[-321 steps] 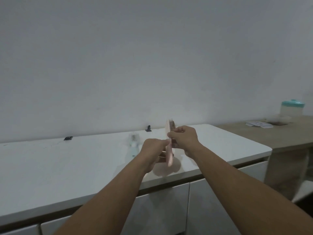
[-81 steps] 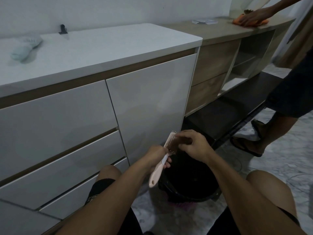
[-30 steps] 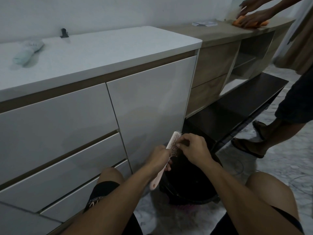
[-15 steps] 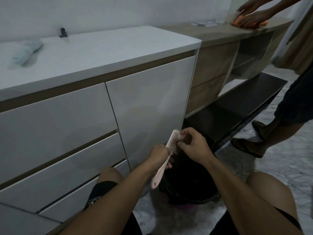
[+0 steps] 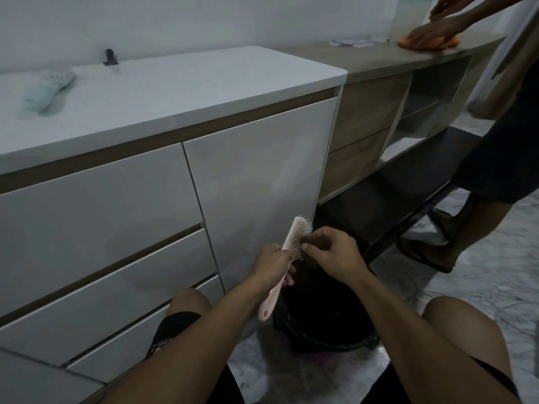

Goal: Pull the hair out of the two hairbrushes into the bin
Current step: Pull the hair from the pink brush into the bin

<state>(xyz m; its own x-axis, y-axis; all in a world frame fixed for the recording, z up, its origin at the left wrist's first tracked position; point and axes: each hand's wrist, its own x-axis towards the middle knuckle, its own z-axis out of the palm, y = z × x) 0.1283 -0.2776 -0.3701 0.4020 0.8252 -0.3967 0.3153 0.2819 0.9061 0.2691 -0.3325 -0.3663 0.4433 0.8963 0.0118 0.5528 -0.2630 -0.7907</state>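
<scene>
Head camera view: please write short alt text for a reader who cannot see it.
Left hand holds a pink brush over a black bin while the right hand picks at its bristles. A second brush lies on the white counter.

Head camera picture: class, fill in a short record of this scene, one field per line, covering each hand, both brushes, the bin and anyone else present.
left hand: grips the pale pink plastic hairbrush at the neck, head up, bristles facing right
right hand: fingers pinching at the bristles
round black bin: on the floor, directly under the brush
second brush: pale blue hairbrush lying on the white countertop, untouched
another person: hands pressing an orange cloth on the wooden counter
</scene>
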